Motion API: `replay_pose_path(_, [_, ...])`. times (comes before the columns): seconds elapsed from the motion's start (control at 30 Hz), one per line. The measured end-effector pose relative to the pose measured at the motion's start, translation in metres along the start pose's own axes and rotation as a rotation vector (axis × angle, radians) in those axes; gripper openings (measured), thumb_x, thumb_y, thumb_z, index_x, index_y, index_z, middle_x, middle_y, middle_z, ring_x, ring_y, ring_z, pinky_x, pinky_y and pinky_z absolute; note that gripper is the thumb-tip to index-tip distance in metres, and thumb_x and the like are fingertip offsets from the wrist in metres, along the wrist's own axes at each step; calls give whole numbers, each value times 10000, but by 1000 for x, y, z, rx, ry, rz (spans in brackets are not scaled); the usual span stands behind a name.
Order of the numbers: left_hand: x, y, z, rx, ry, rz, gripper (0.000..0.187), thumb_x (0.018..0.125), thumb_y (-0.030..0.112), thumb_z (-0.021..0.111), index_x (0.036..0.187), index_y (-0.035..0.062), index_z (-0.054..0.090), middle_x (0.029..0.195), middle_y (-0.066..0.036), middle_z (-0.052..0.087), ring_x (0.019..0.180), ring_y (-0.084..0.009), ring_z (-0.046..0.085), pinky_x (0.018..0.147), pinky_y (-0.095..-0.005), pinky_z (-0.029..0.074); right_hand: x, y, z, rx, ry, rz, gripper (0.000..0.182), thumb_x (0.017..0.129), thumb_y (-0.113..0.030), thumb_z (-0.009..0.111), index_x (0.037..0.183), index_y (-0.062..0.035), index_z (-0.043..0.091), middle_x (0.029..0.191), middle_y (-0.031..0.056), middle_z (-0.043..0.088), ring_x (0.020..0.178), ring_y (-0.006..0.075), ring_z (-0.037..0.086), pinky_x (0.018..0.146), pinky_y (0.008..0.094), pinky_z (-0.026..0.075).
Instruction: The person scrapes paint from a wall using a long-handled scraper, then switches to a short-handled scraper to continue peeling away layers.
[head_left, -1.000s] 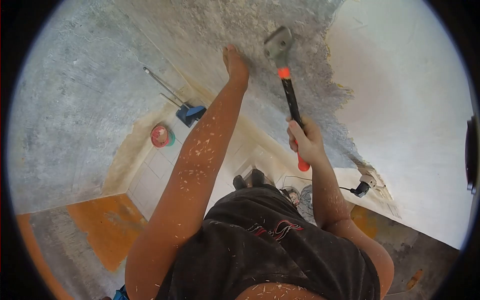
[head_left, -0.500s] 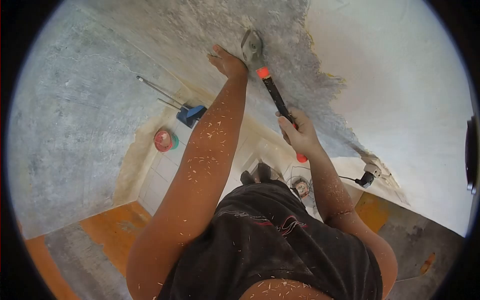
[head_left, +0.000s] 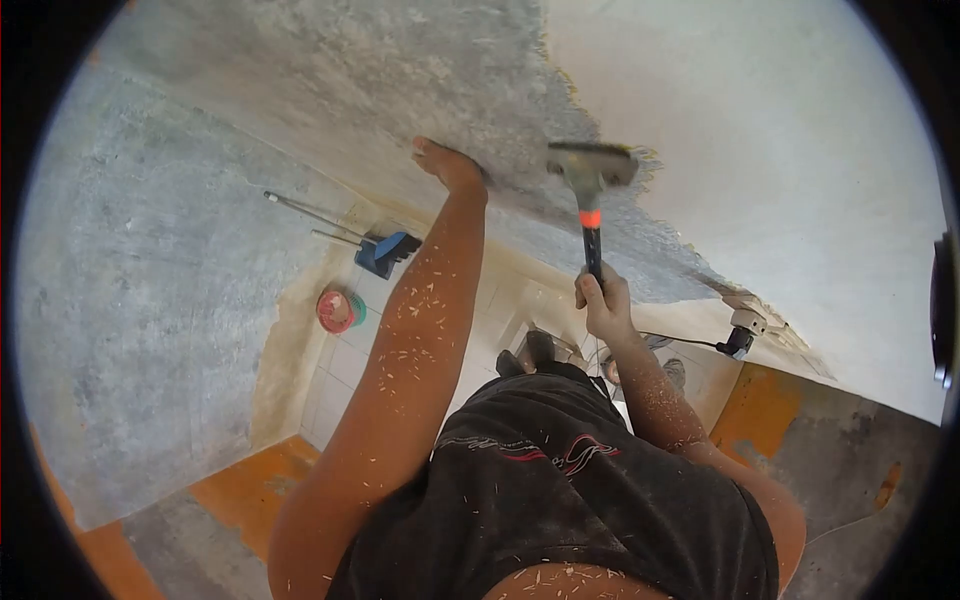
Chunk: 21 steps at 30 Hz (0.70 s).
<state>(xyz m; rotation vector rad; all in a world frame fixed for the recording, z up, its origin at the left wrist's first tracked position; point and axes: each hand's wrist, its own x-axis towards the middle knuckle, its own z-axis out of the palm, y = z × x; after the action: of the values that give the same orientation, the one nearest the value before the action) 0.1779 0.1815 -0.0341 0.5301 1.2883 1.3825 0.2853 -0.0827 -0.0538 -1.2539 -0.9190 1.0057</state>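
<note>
My right hand (head_left: 606,304) is wrapped around the black handle of a wall scraper (head_left: 592,190), which has an orange band below its wide grey head. The scraper's head lies against the wall, close to the ragged border where bare grey plaster (head_left: 440,70) meets a pale coating (head_left: 730,110). To the left, my left hand (head_left: 450,168) rests on the grey plaster with its fingers extended and nothing in it. Light flakes are scattered over both forearms and my dark shirt (head_left: 560,490).
On the tiled floor at left stand a red and green bucket (head_left: 340,311) and a blue dustpan (head_left: 384,254) with a long handle. A black plug sits in a socket (head_left: 745,325) low on the right wall, its cable running left. Patchy orange paint (head_left: 765,405) shows behind me.
My right hand and the scraper have swung right and down, with the head turned from upright to sideways at the coating's border. The view has shifted; my left hand still rests on the wall.
</note>
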Motion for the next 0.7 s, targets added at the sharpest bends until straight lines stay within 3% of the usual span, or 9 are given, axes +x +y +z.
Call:
replay_pose_path(0.17, [-10,-63,-10,2,-56,-92,864,881,661,211,1443,45,-13,1498,-190,67,1354,-350,190,1107,-424,210,-45,89,-40,-163,241,32,285,902,-226,524,703,-23,514,564,-12,468,511,68,430,457,259,335])
replay_pose_path(0.23, [-19,-83,-13,-23,-119,-118,878,876,673,206,1442,41,-19,1507,-165,65,1369,-335,157,1113,-413,191,-39,77,-42,-148,248,17,291,902,-232,524,697,-26,512,569,-10,470,515,70,424,467,257,338])
replay_pose_path(0.33, [-49,-107,-14,142,-121,-197,865,855,708,135,1458,100,12,1521,-93,83,1388,-299,98,1098,-467,161,-26,59,-35,8,310,-22,306,912,-265,506,711,-34,502,592,-5,468,543,85,427,507,255,353])
replay_pose_path(0.4, [-57,-125,-19,130,-210,-534,1025,701,871,109,1471,198,54,1526,-70,76,1369,-315,165,1067,-498,146,-21,61,-37,104,322,-203,323,923,-301,481,746,-32,495,620,1,465,577,90,440,531,254,362])
replay_pose_path(0.43, [-66,-128,-20,148,-232,-541,1025,701,871,109,1471,198,54,1526,-70,76,1369,-315,165,1067,-498,146,-24,70,-40,41,342,-190,336,932,-324,455,773,-31,490,642,7,465,598,96,453,538,256,368])
replay_pose_path(0.5, [-92,-121,-17,211,-213,-725,1099,603,935,88,1468,257,86,1513,-53,137,1333,-350,226,1021,-540,180,-37,91,-44,-23,421,-113,342,933,-334,451,777,-32,489,646,9,467,602,98,455,541,258,371])
replay_pose_path(0.53, [-99,-118,-16,223,-229,-730,1099,603,935,88,1468,257,86,1513,-53,137,1333,-350,226,1021,-540,180,-42,100,-45,-85,469,-31,348,934,-344,448,780,-33,487,651,10,470,606,100,456,544,260,374])
replay_pose_path(0.7, [-110,-132,-13,150,-143,-820,1094,617,930,125,1464,238,114,1489,-71,186,1291,-355,299,1025,-516,226,-37,74,-38,-24,507,-54,325,953,-321,417,809,-38,485,628,-3,460,562,82,439,513,244,359])
